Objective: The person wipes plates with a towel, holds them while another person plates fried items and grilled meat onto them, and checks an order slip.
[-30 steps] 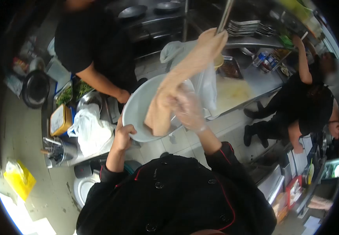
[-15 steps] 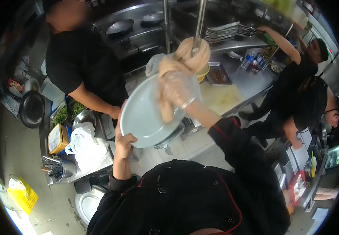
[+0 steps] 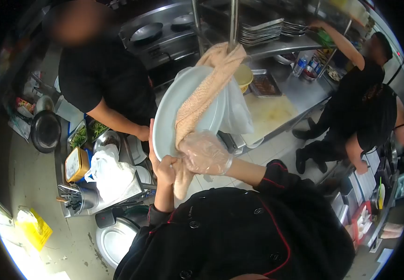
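Note:
My left hand grips the near left rim of a large pale oval platter, which is tilted up in front of my chest. My right hand, in a clear plastic glove, is closed on a beige towel at the platter's near rim, beside my left fingers. The towel runs taut across the platter up to a metal pole, where its far part is looped. A loose towel end hangs below my hands.
On the left, a co-worker stands beside a counter with a white plastic bag and a utensil bucket. At right are two more people, a cutting board and stacked metal trays.
My right hand has come down towards me from the middle of the platter to its near rim. The towel, bunched near the pole before, is now stretched long across the platter.

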{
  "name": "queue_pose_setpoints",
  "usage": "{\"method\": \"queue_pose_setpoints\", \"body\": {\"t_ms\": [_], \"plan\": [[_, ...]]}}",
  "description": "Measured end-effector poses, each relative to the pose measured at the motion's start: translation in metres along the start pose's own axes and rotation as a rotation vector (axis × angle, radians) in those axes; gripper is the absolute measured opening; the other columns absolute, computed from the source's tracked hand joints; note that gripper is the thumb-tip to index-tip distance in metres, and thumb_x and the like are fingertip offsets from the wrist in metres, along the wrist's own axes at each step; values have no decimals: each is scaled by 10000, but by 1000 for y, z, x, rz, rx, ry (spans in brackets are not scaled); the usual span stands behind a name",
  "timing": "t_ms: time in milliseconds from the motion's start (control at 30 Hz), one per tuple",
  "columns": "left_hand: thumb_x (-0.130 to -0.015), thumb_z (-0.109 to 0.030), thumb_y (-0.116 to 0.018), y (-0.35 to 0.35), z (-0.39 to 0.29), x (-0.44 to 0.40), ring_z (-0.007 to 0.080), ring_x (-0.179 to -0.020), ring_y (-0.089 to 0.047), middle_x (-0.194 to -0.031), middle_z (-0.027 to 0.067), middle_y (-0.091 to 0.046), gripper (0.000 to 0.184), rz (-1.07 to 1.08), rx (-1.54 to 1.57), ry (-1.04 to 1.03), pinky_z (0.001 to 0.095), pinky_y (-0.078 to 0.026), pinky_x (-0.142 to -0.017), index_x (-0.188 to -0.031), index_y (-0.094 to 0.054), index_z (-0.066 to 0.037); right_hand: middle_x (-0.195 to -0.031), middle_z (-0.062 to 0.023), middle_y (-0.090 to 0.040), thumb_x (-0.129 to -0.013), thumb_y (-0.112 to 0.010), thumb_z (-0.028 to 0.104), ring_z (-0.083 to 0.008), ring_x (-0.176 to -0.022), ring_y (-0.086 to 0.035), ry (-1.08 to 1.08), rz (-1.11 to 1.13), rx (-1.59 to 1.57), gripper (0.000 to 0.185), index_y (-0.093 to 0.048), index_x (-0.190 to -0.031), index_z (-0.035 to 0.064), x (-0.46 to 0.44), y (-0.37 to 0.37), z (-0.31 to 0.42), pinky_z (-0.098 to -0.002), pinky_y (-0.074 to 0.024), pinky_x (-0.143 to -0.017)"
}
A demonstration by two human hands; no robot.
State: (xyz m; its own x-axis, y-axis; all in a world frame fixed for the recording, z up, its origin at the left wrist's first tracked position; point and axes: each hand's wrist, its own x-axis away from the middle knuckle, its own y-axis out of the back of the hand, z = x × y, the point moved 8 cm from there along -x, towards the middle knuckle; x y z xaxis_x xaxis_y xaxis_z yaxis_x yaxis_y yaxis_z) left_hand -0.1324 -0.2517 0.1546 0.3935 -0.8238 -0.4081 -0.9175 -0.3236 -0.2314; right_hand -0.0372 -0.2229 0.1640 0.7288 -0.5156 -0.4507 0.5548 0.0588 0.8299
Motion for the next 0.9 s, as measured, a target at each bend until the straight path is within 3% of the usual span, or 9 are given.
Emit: {"method": "queue_pose_setpoints", "body": {"t_ms": [67,133,200,300,367,500,667,800,900], "plan": [[-469,-65,-392,1,2,-1,270,-1228,-381,-1320,177,-393,962,21,41,59,303,-269,-1032,-1408,-189,-10,-728,-122,-579,-656,-640,257,-300,-702,-580,-48,44,55,250,-562,-795,64,3,12,-23,-396,-471,-669],[-454,-74,-402,6,5,2,272,-1219,-390,-1309,167,-403,977,28,89,123,302,-279,-1025,-1407,-198,-17,-741,-115,-597,-640,-658,294,-289,-686,-581,257,-519,209,273,-594,-791,75,26,32,-61,-394,-472,-671],[-453,-93,-406,10,15,11,268,-1212,-397,-1312,167,-397,977,42,124,189,303,-286,-1020,-1406,-206,-21,-812,-89,-616,-650,-650,268,-266,-746,-587,72,-467,471,259,-622,-834,88,14,12,-123,-381,-467,-705],[-452,-101,-409,18,34,21,264,-1220,-388,-1320,163,-390,974,41,138,263,299,-286,-1022,-1403,-213,-17,-901,-81,-609,-626,-655,254,-258,-834,-578,-360,-97,119,294,-626,-872,96,-25,15,-163,-355,-448,-757],[-451,-102,-412,18,39,22,254,-1227,-380,-1324,158,-389,971,38,155,288,295,-286,-1024,-1399,-221,-14,-942,-87,-597,-612,-654,246,-259,-862,-571,-219,107,287,325,-606,-897,96,-37,3,-109,-358,-442,-739],[-453,-92,-422,24,65,26,250,-1232,-378,-1322,143,-395,955,-1,230,396,282,-286,-1024,-1388,-247,-12,-820,-137,-611,-622,-621,227,-291,-763,-586,272,-333,-50,226,-621,-790,76,-15,2,10,-402,-454,-723],[-535,-22,-401,58,78,20,274,-1007,-524,-1114,155,-519,735,-213,219,305,323,-439,-885,-1268,-387,28,-712,-147,-589,-654,-628,271,-299,-707,-582,84,37,-22,211,-612,-703,67,8,-3,-38,-437,-444,-659],[-510,-14,-412,54,79,26,289,-998,-529,-1086,157,-520,744,-36,288,405,343,-447,-881,-1253,-392,37,-738,-132,-587,-677,-626,238,-283,-756,-572,-233,-89,42,173,-615,-761,88,15,-5,-169,-419,-446,-708],[-395,-95,-426,30,72,33,256,-1231,-383,-1321,142,-406,1003,56,138,501,270,-291,-1020,-1384,-276,-31,-852,-135,-583,-679,-619,196,-284,-853,-554,-138,-151,4,251,-590,-895,72,4,-43,-184,-403,-431,-774]]}}
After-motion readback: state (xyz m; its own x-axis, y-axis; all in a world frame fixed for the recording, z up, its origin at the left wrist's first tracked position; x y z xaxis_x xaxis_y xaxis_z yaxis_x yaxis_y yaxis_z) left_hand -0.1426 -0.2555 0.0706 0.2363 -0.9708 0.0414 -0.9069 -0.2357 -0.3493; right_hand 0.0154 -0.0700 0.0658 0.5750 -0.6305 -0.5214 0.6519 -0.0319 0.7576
